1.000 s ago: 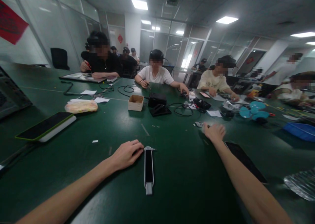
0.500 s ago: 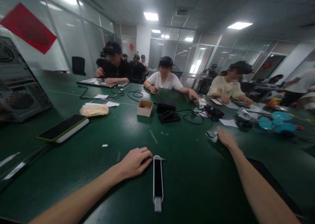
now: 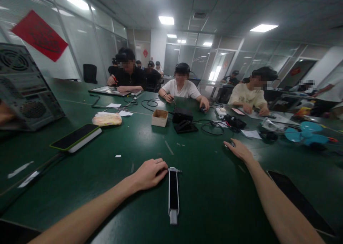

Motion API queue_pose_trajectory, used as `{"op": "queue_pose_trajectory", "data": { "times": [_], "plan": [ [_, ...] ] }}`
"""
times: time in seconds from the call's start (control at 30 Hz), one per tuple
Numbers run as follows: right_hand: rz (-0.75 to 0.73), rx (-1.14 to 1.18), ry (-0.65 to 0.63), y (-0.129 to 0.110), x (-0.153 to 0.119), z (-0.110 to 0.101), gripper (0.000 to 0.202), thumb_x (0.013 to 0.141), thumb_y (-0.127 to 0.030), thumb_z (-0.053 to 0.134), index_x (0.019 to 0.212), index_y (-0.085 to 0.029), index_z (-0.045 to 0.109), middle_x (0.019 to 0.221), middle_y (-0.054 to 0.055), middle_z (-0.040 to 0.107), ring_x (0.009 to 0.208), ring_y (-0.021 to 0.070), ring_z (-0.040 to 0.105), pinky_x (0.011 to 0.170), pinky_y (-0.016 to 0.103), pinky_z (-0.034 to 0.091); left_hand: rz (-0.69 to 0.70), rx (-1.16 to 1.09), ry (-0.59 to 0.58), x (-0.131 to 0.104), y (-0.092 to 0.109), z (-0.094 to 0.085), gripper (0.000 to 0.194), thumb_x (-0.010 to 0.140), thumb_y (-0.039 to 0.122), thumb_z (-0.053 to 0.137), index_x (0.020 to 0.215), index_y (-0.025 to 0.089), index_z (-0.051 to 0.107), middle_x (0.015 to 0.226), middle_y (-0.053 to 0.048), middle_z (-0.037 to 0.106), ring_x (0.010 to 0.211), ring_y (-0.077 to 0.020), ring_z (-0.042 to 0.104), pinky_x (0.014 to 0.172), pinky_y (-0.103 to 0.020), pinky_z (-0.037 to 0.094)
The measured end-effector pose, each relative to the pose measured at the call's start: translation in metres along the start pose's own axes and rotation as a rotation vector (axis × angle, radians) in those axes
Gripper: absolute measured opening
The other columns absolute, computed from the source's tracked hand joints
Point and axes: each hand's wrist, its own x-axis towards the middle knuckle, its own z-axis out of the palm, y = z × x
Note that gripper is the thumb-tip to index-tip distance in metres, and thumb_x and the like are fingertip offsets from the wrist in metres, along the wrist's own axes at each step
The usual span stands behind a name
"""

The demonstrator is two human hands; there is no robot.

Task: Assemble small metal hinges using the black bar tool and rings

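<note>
My left hand (image 3: pixel 152 172) rests on the green table with curled fingers. Its fingertips press at the left end of a small crossbar on a slim device (image 3: pixel 173 192), which has a black face, a white frame and a metal tip towards me. Farther out on the right, my right hand (image 3: pixel 239 150) lies low over small metal parts (image 3: pixel 233 141). Its fingers stretch to the left and partly cover those parts; whether they touch them I cannot tell.
A phone in a green case (image 3: pixel 75 136) and a computer case (image 3: pixel 28 90) stand left. Ahead are a wrapped bread-like item (image 3: pixel 107 119), a small box (image 3: pixel 159 118) and black cables. Blue fan blades (image 3: pixel 307 133) and a dark tablet-like slab (image 3: pixel 300 201) lie right. Several co-workers sit opposite.
My right hand has moved left over the small metal parts, which showed beside it before. My left hand keeps its place at the slim device. The whole view has shifted slightly.
</note>
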Motion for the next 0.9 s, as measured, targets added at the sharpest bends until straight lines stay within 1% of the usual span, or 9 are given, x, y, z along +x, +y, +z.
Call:
{"op": "queue_pose_trajectory", "data": {
  "times": [0.1,0.23,0.37,0.43,0.53,0.63,0.7,0.9],
  "plan": [
    [-0.1,-0.06,-0.067,-0.003,0.0,0.006,0.067,0.084,-0.057,0.049,0.136,-0.014,0.044,0.148,0.014,0.032,0.137,0.0286,0.028,0.111,0.042,0.021,-0.004,-0.004,-0.006,0.0,0.001,-0.001,0.015,0.093,0.023,0.044,0.097,0.019,0.058,0.09,-0.004,0.06,0.076,-0.017,0.058,0.068,-0.026,0.042],
    [-0.189,-0.117,-0.104,-0.006,0.0,0.014,0.059,0.089,-0.053,0.043,0.138,-0.019,0.043,0.15,0.01,0.031,0.139,0.0285,0.023,0.111,0.045,0.021,-0.014,-0.01,-0.015,0.0,0.003,-0.002,0.014,0.093,0.022,0.045,0.096,0.018,0.058,0.09,-0.004,0.06,0.077,-0.017,0.058,0.068,-0.026,0.043],
    [-0.267,-0.151,-0.106,-0.009,-0.008,0.019,0.05,0.094,-0.044,0.037,0.138,-0.021,0.043,0.149,0.007,0.032,0.139,0.0265,0.024,0.111,0.046,0.023,-0.014,-0.011,-0.013,0.001,0.003,-0.002,0.014,0.093,0.022,0.045,0.095,0.018,0.058,0.09,-0.004,0.06,0.076,-0.0164,0.058,0.068,-0.026,0.043],
    [-0.305,-0.16,-0.102,-0.01,-0.015,0.02,0.048,0.094,-0.042,0.035,0.137,-0.022,0.044,0.149,0.006,0.033,0.138,0.0263,0.025,0.111,0.046,0.023,-0.016,-0.009,-0.01,0.001,0.003,-0.002,0.014,0.093,0.022,0.045,0.096,0.018,0.058,0.09,-0.004,0.061,0.077,-0.0165,0.058,0.068,-0.026,0.043],
    [-0.363,-0.168,-0.108,-0.014,-0.03,0.02,0.049,0.094,-0.043,0.034,0.137,-0.022,0.044,0.148,0.006,0.035,0.138,0.0263,0.027,0.11,0.046,0.025,-0.019,-0.008,-0.01,0.0,0.003,-0.003,0.015,0.092,0.023,0.045,0.095,0.018,0.058,0.09,-0.004,0.061,0.077,-0.0167,0.058,0.069,-0.026,0.044],
    [-0.408,-0.17,-0.127,-0.02,-0.05,0.021,0.053,0.093,-0.045,0.032,0.138,-0.018,0.042,0.148,0.007,0.035,0.138,0.0256,0.026,0.11,0.045,0.026,-0.012,-0.005,-0.014,0.0,0.003,-0.003,0.015,0.092,0.023,0.045,0.095,0.018,0.058,0.09,-0.004,0.061,0.077,-0.0165,0.058,0.068,-0.025,0.044],
    [-0.427,-0.166,-0.136,-0.025,-0.065,0.023,0.056,0.094,-0.046,0.031,0.139,-0.015,0.04,0.149,0.008,0.033,0.139,0.0253,0.025,0.111,0.045,0.026,-0.008,0.001,-0.011,0.0,0.002,-0.002,0.015,0.092,0.023,0.044,0.095,0.018,0.058,0.089,-0.004,0.061,0.076,-0.0162,0.058,0.068,-0.025,0.043],
    [-0.456,-0.129,-0.164,-0.041,-0.116,0.024,0.058,0.093,-0.049,0.029,0.14,-0.015,0.039,0.15,0.009,0.031,0.14,0.0241,0.022,0.111,0.045,0.026,-0.001,-0.001,0.007,0.0,0.001,0.0,0.015,0.092,0.022,0.045,0.094,0.017,0.059,0.088,-0.004,0.061,0.076,-0.016,0.058,0.068,-0.025,0.043]
  ]
}}
